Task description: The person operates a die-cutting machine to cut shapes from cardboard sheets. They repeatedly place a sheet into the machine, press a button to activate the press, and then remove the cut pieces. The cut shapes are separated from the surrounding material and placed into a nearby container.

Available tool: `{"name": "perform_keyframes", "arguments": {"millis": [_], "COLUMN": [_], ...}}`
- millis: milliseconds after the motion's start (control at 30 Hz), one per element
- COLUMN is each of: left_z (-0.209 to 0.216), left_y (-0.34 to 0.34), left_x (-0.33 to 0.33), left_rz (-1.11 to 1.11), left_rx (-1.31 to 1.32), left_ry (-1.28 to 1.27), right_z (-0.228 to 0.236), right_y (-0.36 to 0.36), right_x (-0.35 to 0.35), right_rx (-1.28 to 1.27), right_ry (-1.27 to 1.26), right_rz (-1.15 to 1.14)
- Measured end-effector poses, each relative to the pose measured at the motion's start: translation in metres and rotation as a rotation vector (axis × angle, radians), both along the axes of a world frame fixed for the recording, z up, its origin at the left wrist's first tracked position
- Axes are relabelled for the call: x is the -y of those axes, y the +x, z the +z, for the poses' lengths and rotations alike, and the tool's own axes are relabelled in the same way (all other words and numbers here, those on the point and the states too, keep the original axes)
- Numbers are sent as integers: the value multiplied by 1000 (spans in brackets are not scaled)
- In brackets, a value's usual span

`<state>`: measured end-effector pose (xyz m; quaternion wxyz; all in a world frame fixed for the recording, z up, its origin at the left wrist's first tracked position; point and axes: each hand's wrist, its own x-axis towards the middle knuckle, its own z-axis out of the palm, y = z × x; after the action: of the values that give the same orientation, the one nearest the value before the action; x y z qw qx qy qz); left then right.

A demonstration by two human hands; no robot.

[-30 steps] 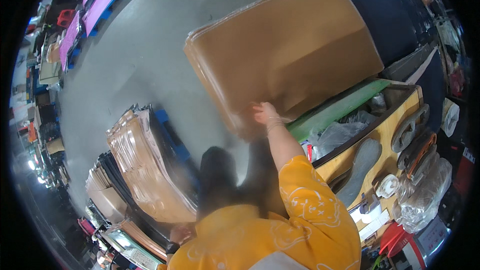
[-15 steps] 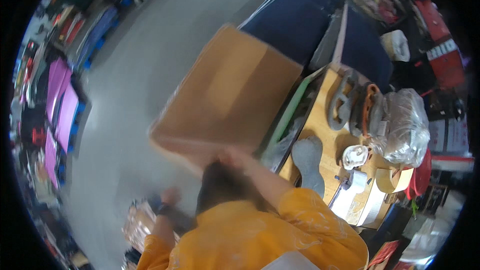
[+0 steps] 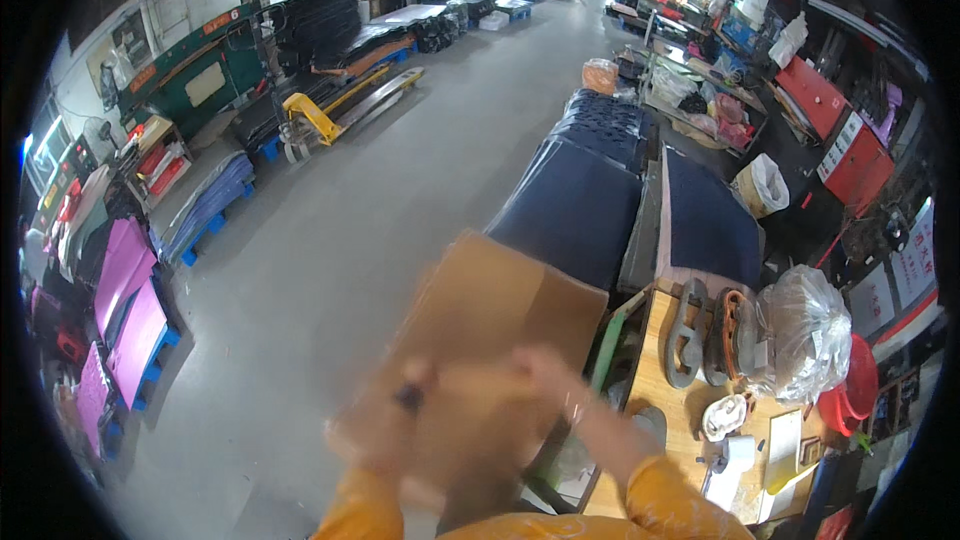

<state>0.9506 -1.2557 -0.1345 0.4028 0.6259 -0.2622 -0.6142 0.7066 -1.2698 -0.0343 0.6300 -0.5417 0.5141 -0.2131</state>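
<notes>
A stack of tan-brown sheets (image 3: 490, 290) lies in front of me, left of the wooden table. Over its near part is my left hand (image 3: 418, 375), smeared by motion, with a dark band at the wrist. My right hand (image 3: 545, 370) is over the same stack, further right, with a thin bracelet at its wrist. Both hands' fingers are too blurred to read. Whether they press on or grip the top sheet cannot be seen.
On the wooden table (image 3: 660, 340) at right are grey sole-shaped pieces (image 3: 686, 335), a clear plastic bag (image 3: 803, 330) and a white roll (image 3: 739, 452). Dark blue sheet stacks (image 3: 575, 205) stand beyond. A yellow pallet jack (image 3: 312, 118) and pink sheets (image 3: 130, 325) are at left.
My view has lifted toward the far aisle. My left hand has come from low at the left onto the brown stack. My right hand has moved from the stack's near edge to over it.
</notes>
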Motion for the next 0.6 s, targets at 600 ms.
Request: {"name": "perform_keyframes", "arguments": {"millis": [600], "left_z": [520], "left_y": [100], "left_x": [-44], "left_rz": [-214], "left_rx": [713], "left_ry": [-911], "right_z": [378], "right_y": [-58], "right_x": [-89], "right_rx": [384], "right_ry": [-999], "right_rz": [1261]}}
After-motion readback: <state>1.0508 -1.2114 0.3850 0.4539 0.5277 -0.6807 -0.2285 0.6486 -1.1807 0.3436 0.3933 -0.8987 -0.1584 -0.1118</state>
